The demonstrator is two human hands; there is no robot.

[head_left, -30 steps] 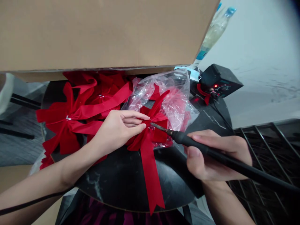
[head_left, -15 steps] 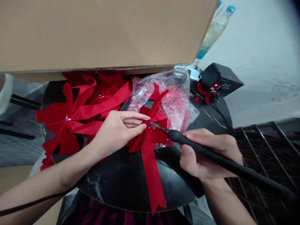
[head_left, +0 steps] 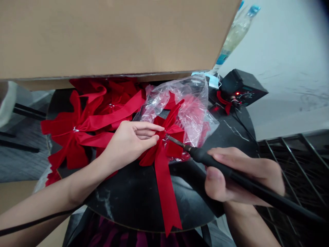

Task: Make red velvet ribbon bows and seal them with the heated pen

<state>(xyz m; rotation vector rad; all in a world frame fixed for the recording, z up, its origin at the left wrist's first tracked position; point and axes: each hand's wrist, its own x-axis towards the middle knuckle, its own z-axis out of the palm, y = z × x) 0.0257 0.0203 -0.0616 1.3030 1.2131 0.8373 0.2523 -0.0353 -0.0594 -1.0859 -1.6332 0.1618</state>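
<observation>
A red ribbon bow [head_left: 164, 178] lies at the middle of the round black table, one long tail hanging toward me. My left hand [head_left: 136, 139] is closed on the bow near its centre, thumb and fingertips at the knot. In my right hand [head_left: 244, 175] is a black-handled soldering iron [head_left: 203, 156], held like a pen. Its metal tip is close to the bow's centre; whether it touches I cannot tell. Several finished-looking red bows [head_left: 74, 130] with pale ties at their centres are heaped to the left.
A clear plastic bag [head_left: 190, 89] with red material lies behind the bow. The black soldering station [head_left: 243, 87], its red light on, sits at the back right of the table [head_left: 133, 202]. A big cardboard box [head_left: 110, 37] rises behind. Bottles [head_left: 236, 34] stand by the wall, a metal rack [head_left: 290, 164] at right.
My right hand has drawn back a little to the right and down with the soldering iron, its tip shifting slightly away from my left fingertips. My left hand stays on the bow.
</observation>
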